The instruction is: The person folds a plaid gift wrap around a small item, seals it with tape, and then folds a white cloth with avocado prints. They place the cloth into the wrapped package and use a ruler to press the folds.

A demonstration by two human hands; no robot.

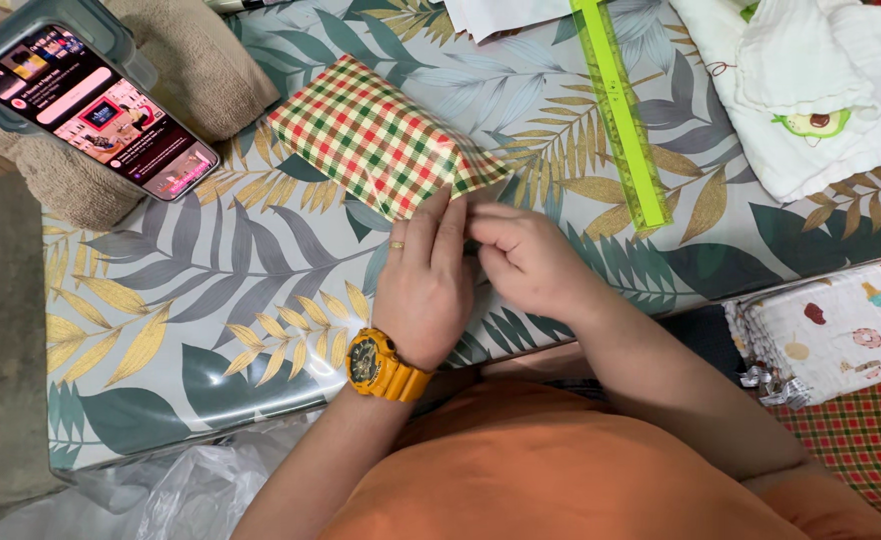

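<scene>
both hands on checked paper packet

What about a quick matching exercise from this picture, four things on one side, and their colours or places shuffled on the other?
Things:
1. box
2. ruler
3. watch
4. phone

Descriptions:
A. bright green, lying right of the box
B. orange-yellow, on the left hand's wrist
C. red, green and cream check paper
D. screen lit, propped at the far left on a brown towel

Pairs: 1-C, 2-A, 3-B, 4-D
</scene>
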